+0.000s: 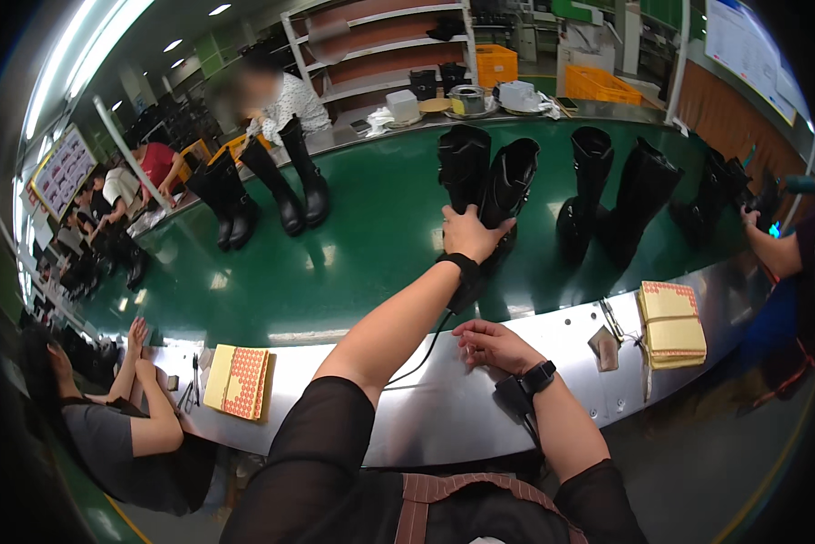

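A pair of tall black boots stands on the green work surface in front of me. My left hand (474,236) reaches across and grips them low on the shafts, its fingers on the left boot (464,168) and its thumb against the right boot (507,186). Nearer to me, over the metal edge strip, my right hand (495,346) is held with its fingers curled toward the thumb. Whether something small sits between those fingertips is too unclear to tell. A dark band with a cable is on my left wrist.
More black boots (589,186) stand to the right, others (285,186) to the left. Yellow sticker sheets (672,325) and small tools lie on the metal strip (407,417). Co-workers sit left, right and across the green table (353,245); one person's hand (759,231) is at the right boots.
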Tool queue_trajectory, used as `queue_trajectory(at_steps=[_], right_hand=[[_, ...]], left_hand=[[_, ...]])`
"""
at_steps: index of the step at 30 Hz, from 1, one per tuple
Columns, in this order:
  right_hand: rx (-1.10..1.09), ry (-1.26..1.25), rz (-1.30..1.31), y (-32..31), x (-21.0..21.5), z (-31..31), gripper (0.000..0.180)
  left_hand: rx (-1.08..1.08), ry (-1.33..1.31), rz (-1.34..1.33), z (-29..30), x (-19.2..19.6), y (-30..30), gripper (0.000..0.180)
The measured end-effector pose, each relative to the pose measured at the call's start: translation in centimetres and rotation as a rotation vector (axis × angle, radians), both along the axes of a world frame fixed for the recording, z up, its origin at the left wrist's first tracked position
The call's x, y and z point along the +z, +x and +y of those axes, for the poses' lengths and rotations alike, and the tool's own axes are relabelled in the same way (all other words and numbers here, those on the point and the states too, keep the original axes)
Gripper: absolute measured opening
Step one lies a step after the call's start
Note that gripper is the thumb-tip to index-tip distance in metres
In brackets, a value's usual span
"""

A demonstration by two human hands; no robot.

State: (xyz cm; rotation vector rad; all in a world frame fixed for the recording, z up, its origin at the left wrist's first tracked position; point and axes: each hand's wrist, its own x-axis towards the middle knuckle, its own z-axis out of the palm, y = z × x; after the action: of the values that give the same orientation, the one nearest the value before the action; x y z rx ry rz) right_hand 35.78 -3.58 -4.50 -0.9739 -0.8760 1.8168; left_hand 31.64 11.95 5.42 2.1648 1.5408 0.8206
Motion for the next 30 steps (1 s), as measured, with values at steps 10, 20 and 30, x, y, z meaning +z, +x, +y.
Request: queue_trajectory(at_steps=[10, 20, 30], right_hand=[[-0.048, -0.005, 0.140, 0.4, -0.7, -0.2, 0.023], [-0.046, 0.005, 0.090, 0.9, -0.1, -0.1, 0.023], [-0.033, 0.014, 0.144, 0.1, -0.2, 0.0, 0.022]], left_hand=[[0.012, 0.286, -0.138, 5.4, -0.4, -12.4, 0.055], [0.363, 0.347, -0.105, 10.1, 1.5, -30.9, 0.043], [0.405, 0.217, 0.055, 14.3, -4.1, -38.0, 0.056]])
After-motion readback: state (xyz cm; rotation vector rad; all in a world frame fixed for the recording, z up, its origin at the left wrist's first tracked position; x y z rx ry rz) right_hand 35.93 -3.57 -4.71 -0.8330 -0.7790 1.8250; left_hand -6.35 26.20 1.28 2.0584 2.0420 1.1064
